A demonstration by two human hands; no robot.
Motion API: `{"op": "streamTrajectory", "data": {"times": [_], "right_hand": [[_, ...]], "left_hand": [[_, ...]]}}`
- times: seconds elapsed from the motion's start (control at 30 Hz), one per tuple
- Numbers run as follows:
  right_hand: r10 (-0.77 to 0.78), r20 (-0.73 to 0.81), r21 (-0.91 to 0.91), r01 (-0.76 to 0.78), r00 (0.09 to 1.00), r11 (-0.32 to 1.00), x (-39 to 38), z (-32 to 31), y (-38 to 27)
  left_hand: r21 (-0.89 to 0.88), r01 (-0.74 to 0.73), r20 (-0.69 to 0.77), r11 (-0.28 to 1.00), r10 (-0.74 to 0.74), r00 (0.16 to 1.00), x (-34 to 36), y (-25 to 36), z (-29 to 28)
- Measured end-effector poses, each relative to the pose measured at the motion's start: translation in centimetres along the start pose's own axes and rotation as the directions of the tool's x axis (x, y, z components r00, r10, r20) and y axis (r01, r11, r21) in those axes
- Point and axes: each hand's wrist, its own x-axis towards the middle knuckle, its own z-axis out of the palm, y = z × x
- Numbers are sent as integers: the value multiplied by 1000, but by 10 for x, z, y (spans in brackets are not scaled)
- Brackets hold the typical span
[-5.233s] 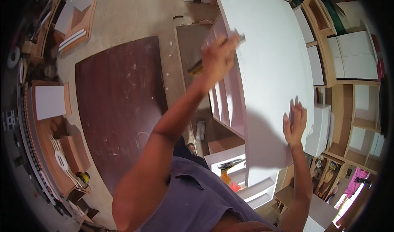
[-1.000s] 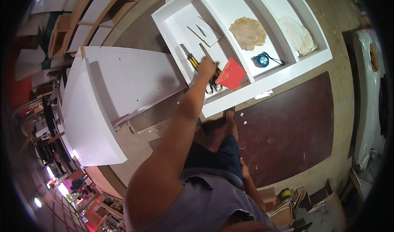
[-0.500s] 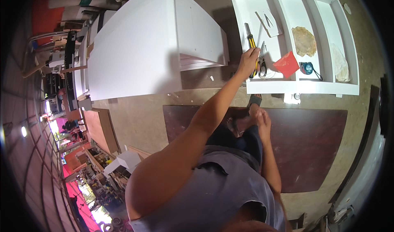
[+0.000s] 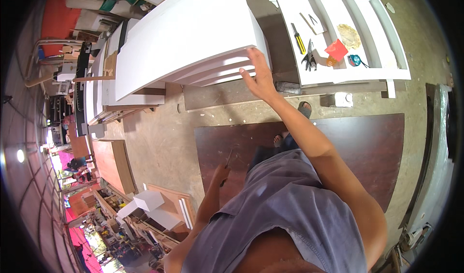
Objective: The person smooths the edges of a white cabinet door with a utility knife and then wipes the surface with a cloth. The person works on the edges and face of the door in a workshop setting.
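Observation:
My right hand [image 4: 259,77] reaches forward with spread fingers at the edge of a white cabinet [image 4: 191,29], whose shelved side faces me. Low beside my legs, my left hand [image 4: 222,174] grips a slim tool [image 4: 228,159] with a dark handle and thin metal shaft; its exact kind is hard to tell. A white compartmented box [image 4: 401,73] to the right holds a yellow utility knife [image 4: 299,42], dark-handled cutting tools [image 4: 309,58], a red square [image 4: 336,48], a teal tape measure [image 4: 355,60] and a tan round piece [image 4: 349,34].
I stand over a dark brown board [image 4: 357,157] on a concrete floor [image 4: 164,142]. Plywood panels [image 4: 112,166] and scrap boards [image 4: 171,205] lie at the left and lower left. A long wrapped item [image 4: 437,142] runs along the right; cluttered benches line the far left.
The view has turned and shifted. My left hand has left the tool box and now hangs low holding a slim tool; my right hand has risen from my leg to the cabinet edge.

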Motion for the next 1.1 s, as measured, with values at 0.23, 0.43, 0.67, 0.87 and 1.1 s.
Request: {"op": "streamTrajectory", "data": {"times": [0.23,0.43,0.67,0.87,1.1], "right_hand": [[537,252,714,-529,805,458,41,-16,-4],[529,526,694,-695,667,186,53,-34,11],[384,616,679,-711,688,183,31,-34,11],[308,563,598,-635,767,488,45,-48,39],[-378,254,23,386,890,922,159,-59,68]], "left_hand": [[-207,-265,-380,942,172,909,-35,20,23],[-307,-540,-598,784,282,750,-84,136,23],[-194,-668,-731,719,348,587,-132,243,3],[309,-717,-694,625,664,278,-154,317,-39],[693,-495,-488,525,846,215,-150,355,-74]]}}
